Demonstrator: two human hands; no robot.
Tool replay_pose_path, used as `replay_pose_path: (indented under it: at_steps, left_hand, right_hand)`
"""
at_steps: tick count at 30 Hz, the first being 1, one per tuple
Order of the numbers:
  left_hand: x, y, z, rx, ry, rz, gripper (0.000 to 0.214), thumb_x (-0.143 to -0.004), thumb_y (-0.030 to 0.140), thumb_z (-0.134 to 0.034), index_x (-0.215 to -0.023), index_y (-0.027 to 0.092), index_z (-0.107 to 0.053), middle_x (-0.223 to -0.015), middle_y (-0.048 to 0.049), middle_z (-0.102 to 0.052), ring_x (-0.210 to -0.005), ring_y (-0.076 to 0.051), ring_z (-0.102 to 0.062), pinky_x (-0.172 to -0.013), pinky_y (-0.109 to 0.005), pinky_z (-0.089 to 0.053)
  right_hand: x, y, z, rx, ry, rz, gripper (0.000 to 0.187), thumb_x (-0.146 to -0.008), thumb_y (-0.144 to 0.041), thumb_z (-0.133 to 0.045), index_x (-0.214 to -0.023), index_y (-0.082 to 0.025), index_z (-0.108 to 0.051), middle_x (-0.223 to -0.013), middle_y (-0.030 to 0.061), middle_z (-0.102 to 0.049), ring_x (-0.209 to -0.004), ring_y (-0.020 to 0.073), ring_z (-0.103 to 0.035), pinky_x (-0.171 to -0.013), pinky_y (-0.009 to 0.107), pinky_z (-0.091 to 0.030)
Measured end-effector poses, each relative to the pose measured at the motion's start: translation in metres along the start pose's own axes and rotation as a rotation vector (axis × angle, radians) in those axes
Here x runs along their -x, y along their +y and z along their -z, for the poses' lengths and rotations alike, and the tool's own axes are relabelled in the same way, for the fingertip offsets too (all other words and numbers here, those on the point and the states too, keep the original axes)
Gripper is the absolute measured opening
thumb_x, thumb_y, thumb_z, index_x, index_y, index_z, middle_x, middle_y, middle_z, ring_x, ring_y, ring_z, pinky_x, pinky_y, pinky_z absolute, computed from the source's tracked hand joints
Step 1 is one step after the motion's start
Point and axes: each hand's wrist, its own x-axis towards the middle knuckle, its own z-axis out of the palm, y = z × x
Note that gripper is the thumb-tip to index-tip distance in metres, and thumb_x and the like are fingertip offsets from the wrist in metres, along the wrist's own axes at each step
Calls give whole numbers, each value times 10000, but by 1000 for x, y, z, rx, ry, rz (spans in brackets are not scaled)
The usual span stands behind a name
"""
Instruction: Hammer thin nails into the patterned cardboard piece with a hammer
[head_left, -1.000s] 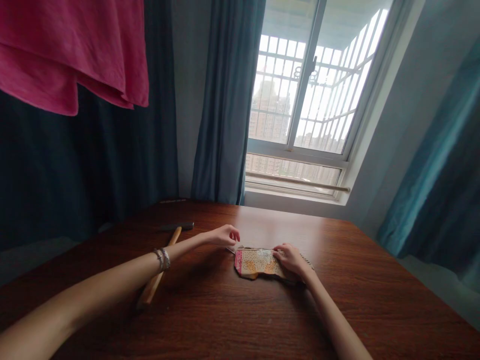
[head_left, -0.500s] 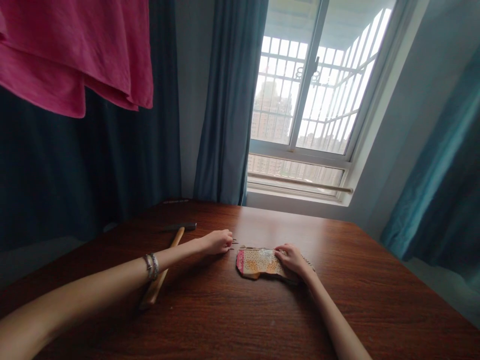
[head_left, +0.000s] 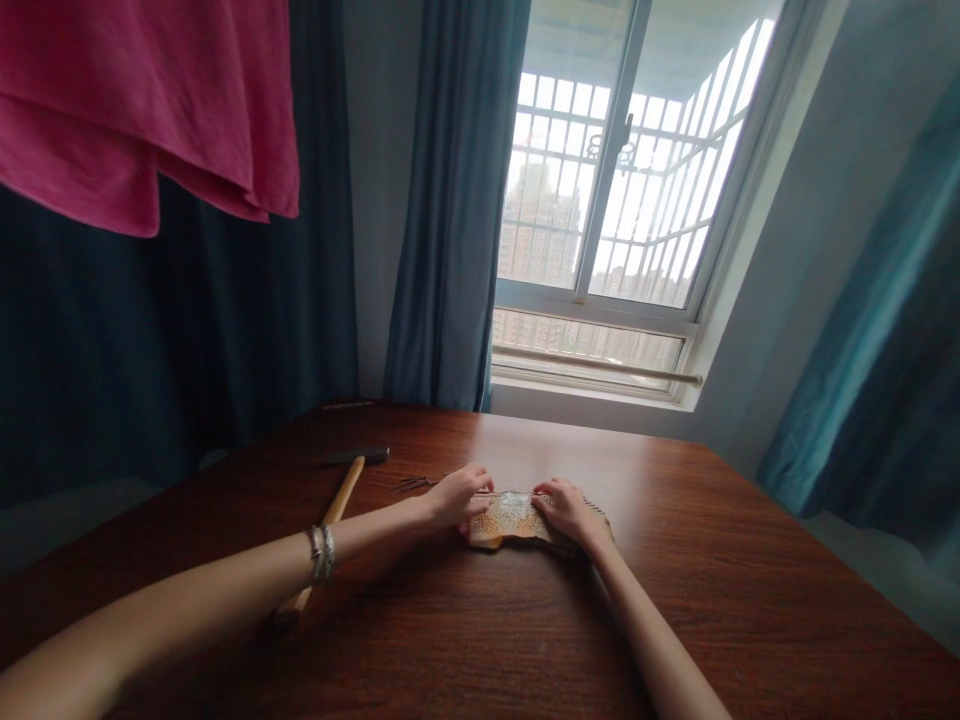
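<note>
A small flat packet [head_left: 511, 519] with an orange dotted pattern and a pink end lies on the dark wooden table [head_left: 480, 620]. My left hand [head_left: 459, 494] rests on the packet's left end, fingers curled down onto its top edge. My right hand [head_left: 568, 511] presses on the right end, fingers bent over the top edge. A few thin dark nails [head_left: 412, 484] lie on the table just left of my left hand. What my fingertips pinch at the packet's edge is too small to make out.
A hammer [head_left: 330, 520] with a wooden handle and dark head lies on the table to the left, partly under my left forearm. Behind the table are a barred window [head_left: 615, 200], blue curtains [head_left: 450, 200] and a hanging pink cloth [head_left: 150, 100].
My left hand left the nails on the table and moved right onto the packet's left end. My right hand stayed on the right end.
</note>
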Motion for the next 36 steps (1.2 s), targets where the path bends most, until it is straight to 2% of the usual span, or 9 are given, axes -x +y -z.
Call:
replay_pose_path:
  at_steps: [2, 5, 14, 18, 22, 25, 31, 33, 36]
  left_hand:
    - [0, 14, -7, 60, -41, -48, 195, -770, 298, -524, -913, 185, -594, -927, -58, -536, -884, -181, -501, -810, -257, -395]
    - [3, 25, -14, 107, -53, -40, 210, -766, 321, -527, -917, 190, -591, -920, -52, -531, -847, -173, -515, -780, -250, -405]
    - [9, 35, -20, 113, 47, 10, 181, -759, 296, -524, -888, 189, -591, -908, -59, -543, -894, -190, -500, -815, -271, -390]
    - [7, 33, -21, 194, 60, 52, 185, -754, 280, -508, -868, 176, -610, -881, -55, -562, -845, -174, -517, -772, -257, -403]
    - [-1, 11, -12, 328, -22, 171, 238, -758, 268, -454, -841, 143, -639, -802, -38, -600, -703, -138, -540, -649, -223, -418]
    - [-5, -21, 7, 289, 28, 263, 248, -708, 231, -465, -839, 131, -651, -811, -40, -625, -748, -151, -558, -679, -225, -420]
    - [14, -88, 43, 145, -61, 488, 253, -603, 174, -485, -772, 138, -670, -756, -27, -646, -723, -152, -576, -655, -208, -410]
    - [23, -101, 48, 130, -98, 523, 254, -582, 181, -497, -758, 138, -674, -731, -21, -646, -704, -148, -575, -639, -200, -404]
    - [31, -107, 49, 122, -126, 503, 250, -583, 209, -502, -748, 141, -677, -713, -19, -648, -687, -145, -574, -631, -198, -403]
  right_hand:
    - [0, -3, -2, 18, 13, -7, 259, -818, -408, -472, -955, -271, -643, -979, 44, -625, -948, 177, -538, -856, 287, -329]
    - [4, -7, -5, 42, 44, -30, 256, -839, -390, -446, -963, -268, -634, -976, 46, -622, -951, 176, -534, -862, 290, -327]
    - [9, -12, -8, 53, 121, -53, 277, -876, -272, -380, -818, -248, -650, -915, 39, -619, -881, 148, -543, -781, 228, -369]
    - [11, -13, -6, 89, 155, -67, 235, -856, -275, -415, -843, -252, -648, -903, 51, -612, -925, 181, -517, -811, 265, -357]
    - [15, -17, -5, 139, 189, -82, 235, -848, -282, -420, -824, -242, -650, -918, 76, -603, -954, 227, -482, -845, 335, -329]
    - [17, -19, -4, 157, 211, -84, 245, -849, -302, -416, -804, -227, -646, -897, 87, -599, -930, 237, -482, -823, 340, -331]
    - [17, -23, 2, 158, 271, -91, 301, -883, -314, -338, -890, -214, -622, -924, 94, -591, -928, 223, -493, -838, 324, -320]
    - [17, -24, 4, 154, 283, -90, 304, -886, -311, -331, -901, -206, -616, -924, 93, -590, -925, 216, -496, -838, 317, -320]
    - [18, -25, 4, 148, 293, -88, 289, -882, -301, -343, -896, -201, -615, -905, 88, -591, -922, 209, -501, -834, 308, -322]
